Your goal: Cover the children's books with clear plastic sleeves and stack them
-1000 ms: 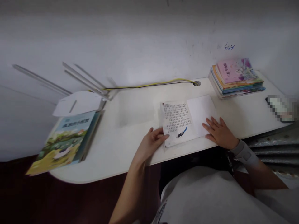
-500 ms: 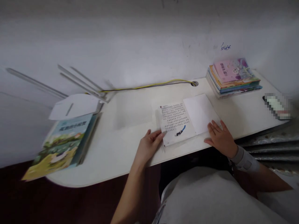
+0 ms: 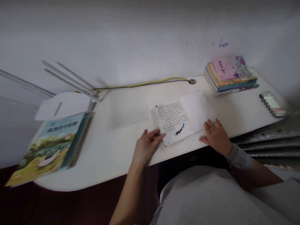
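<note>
An open book point(image 3: 172, 123) lies on the white desk before me, with printed text and a small blue-and-black picture on its left page and a blank right page. At the book's lower left edge, my left hand point(image 3: 146, 145) pinches the pages between thumb and fingers. My right hand point(image 3: 217, 137), with a grey band at the wrist, rests on the lower right corner of the blank page, its fingers spread and fairly flat.
Books are stacked at the back right point(image 3: 232, 76), near a blurred-out phone point(image 3: 273, 104). To the left, a white router point(image 3: 64, 106) with long antennas sits against picture books point(image 3: 50, 147). A yellow cable point(image 3: 140, 84) runs along the wall to a desk hole point(image 3: 192, 82).
The whole scene has shifted a little to the left in view as my head turned. Both hands keep their places on the book, and the same pages stay open.
</note>
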Demonstrator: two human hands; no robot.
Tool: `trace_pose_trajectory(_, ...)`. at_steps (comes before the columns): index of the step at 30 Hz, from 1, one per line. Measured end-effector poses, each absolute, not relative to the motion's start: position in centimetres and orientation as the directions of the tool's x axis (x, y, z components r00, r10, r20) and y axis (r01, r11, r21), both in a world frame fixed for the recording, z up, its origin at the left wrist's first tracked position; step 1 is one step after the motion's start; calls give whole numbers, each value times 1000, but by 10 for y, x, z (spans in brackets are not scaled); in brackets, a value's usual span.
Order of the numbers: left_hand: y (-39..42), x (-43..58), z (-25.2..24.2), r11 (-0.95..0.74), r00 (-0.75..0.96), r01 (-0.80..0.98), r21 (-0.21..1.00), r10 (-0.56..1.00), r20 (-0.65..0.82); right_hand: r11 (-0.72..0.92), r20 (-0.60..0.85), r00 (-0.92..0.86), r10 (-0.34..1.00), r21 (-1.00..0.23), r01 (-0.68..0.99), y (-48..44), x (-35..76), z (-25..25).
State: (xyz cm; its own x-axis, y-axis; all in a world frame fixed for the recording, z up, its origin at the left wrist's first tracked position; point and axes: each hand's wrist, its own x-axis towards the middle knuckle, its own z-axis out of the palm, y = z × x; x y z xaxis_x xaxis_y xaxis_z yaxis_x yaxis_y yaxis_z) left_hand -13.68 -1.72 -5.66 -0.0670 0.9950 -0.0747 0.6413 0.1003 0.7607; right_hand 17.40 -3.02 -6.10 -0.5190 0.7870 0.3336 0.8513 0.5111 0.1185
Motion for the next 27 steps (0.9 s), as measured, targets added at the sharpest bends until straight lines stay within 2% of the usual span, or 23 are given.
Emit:
trace_pose_trajectory(5,-17,-134,-55,101,-67,658,746,995,-76,500,289,-513,808,126,857,-30,177,-57)
trace_pose_trajectory(10,-20,-129,-45,109,-74,713,693,994,-81,543,315,-521,794,18,839,-28,158,-47)
trace_pose_trajectory(18,-22,-131,-23,166,46,629,759,967,-250,648,188,-647,739,67,759,-6,134,-45)
trace_pose_trajectory(23,-23,-131,-21,267,-84,453,851,963,-257,605,173,-613,771,100,790,-23,117,-49)
trace_pose_trajectory(25,-23,-130,-17,271,-166,323,907,960,-228,597,189,-603,775,95,797,-28,114,-51)
trace_pose_trajectory(27,-23,-128,-13,267,-172,148,952,955,-241,611,196,-615,764,89,787,-29,115,-52)
